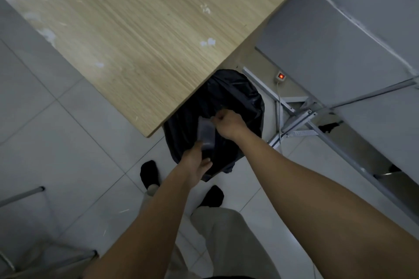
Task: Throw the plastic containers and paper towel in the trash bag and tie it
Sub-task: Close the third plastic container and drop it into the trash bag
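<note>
My right fingers [219,117] clench the trash bag's [240,97] rim, I judge to keep its mouth wide; my left fingers [199,146] grasp a plastic container [205,131] just beyond them, over the opening.

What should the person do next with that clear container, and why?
Probably lower it and let go: the left hand holds the plastic container over the black trash bag, while the right hand grips the bag's edge, seemingly holding it open.
</note>
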